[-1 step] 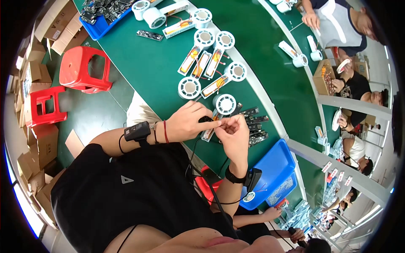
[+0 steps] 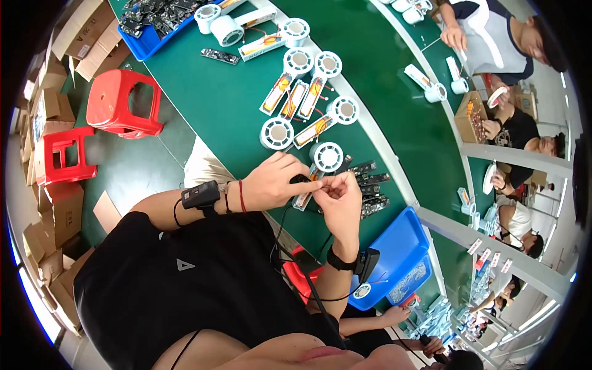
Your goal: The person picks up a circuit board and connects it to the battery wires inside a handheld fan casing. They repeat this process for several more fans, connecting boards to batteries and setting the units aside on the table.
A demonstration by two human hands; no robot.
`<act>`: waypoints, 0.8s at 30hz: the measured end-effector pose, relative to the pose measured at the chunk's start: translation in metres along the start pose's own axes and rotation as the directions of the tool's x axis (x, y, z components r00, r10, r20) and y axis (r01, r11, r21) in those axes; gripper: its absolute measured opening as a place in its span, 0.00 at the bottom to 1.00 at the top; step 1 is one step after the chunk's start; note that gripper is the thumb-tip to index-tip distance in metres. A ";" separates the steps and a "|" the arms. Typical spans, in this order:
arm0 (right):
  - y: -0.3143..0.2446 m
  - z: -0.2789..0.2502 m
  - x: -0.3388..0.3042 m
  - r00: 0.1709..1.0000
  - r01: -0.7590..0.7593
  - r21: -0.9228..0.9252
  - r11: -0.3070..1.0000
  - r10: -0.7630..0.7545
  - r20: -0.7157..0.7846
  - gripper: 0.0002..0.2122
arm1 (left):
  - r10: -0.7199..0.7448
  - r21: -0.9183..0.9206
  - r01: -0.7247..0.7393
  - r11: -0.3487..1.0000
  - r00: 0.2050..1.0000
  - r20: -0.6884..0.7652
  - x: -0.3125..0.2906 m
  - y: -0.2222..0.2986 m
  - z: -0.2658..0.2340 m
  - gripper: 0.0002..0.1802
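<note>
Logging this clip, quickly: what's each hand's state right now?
Left hand: fingers bent at a small dark object; whether its grip holds it cannot be told.
Right hand: fingertips closed together; anything between them is hidden.

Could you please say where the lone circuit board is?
In the head view, the board lies upper left on the table, right of the blue tray, below a white fan.
</note>
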State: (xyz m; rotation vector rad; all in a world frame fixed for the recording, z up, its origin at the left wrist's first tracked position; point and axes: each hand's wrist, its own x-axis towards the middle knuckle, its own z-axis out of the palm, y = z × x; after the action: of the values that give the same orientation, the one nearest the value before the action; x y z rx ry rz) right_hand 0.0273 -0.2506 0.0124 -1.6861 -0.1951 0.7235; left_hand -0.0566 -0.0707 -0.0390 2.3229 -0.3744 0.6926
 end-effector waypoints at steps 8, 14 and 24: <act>0.009 -0.001 -0.004 0.996 0.081 -0.145 0.986 -0.085 -0.019 0.13 | 0.008 0.089 -0.013 0.996 0.999 0.048 -0.005 0.011 -0.005 0.30; 0.009 -0.002 -0.004 0.972 0.227 -0.186 0.956 -0.235 -0.021 0.10 | -0.091 -0.186 0.097 0.978 0.995 0.044 -0.004 0.006 0.000 0.27; -0.004 -0.010 -0.004 0.974 0.223 -0.452 0.864 -0.219 0.062 0.11 | -0.509 -0.795 0.548 0.259 0.777 0.370 -0.006 -0.004 0.008 0.21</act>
State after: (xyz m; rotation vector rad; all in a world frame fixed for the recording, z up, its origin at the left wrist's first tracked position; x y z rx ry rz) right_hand 0.0311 -0.2600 0.0182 -2.0638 -0.5956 0.5348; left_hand -0.0570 -0.0731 -0.0501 1.2576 0.0885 0.0171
